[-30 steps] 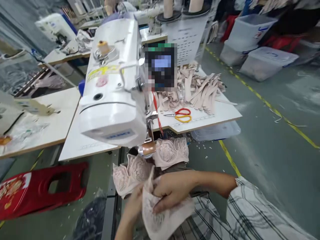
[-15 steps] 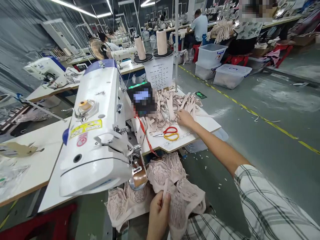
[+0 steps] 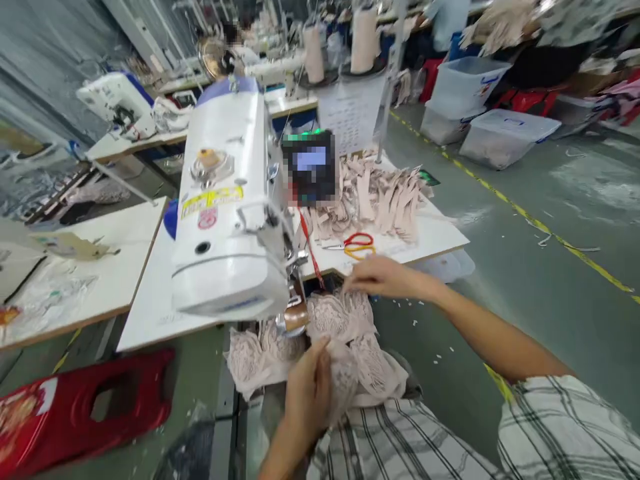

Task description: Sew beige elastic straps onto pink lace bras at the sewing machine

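Observation:
My left hand (image 3: pixel 306 393) is closed on a pale pink lace bra piece (image 3: pixel 370 373) that lies in my lap, below the head of the white sewing machine (image 3: pixel 227 220). More lace cups (image 3: pixel 335 317) hang from under the machine's needle end. My right hand (image 3: pixel 381 277) hovers over these cups at the table's front edge, just below the red and yellow scissors (image 3: pixel 357 243). Its fingers are blurred and I cannot make out whether they hold anything. A heap of pink fabric strips (image 3: pixel 380 193) lies behind the scissors.
The white table (image 3: pixel 440 230) also carries a control panel (image 3: pixel 310 167) and thread cones (image 3: pixel 364 30). A red plastic stool (image 3: pixel 85 403) lies on the floor at left. Clear bins (image 3: pixel 505 137) stand beyond a yellow floor line. Other sewing stations fill the background.
My right hand has come back from the strip heap to the table's front edge above the lace cups. My left hand keeps its hold on the lace piece. The camera tilted down.

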